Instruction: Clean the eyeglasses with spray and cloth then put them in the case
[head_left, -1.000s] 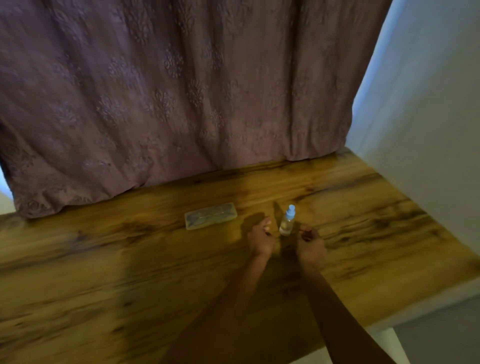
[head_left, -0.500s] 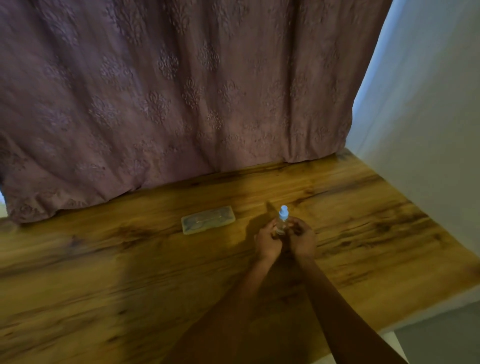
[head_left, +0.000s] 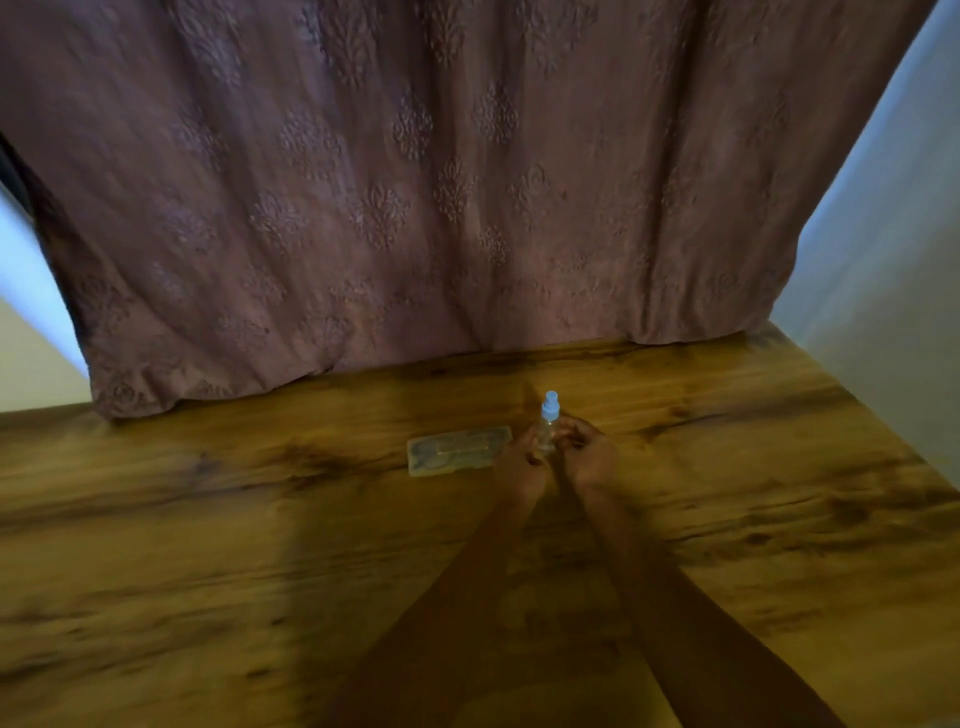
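**Both hands close on the spray bottle**

The small clear spray bottle with a pale blue cap (head_left: 548, 423) stands upright at frame centre. A second ago it stood free; now the left hand (head_left: 521, 457) and right hand (head_left: 589, 454) pinch its body from either side, so spraying looks near. The translucent rectangular eyeglass case (head_left: 459, 450) lies just left. The wooden surface (head_left: 208, 545) offers open room; the mauve curtain (head_left: 415, 208) borders its far edge.

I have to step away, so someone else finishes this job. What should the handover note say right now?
Left hand and right hand: both closed around the small spray bottle, upright on the wooden table.
Clear case: flat on the table, just left of the hands, apparently with glasses inside.
No cloth in view.
Done: bottle picked out.
Left: take glasses out, spray, wipe, return them to the case.
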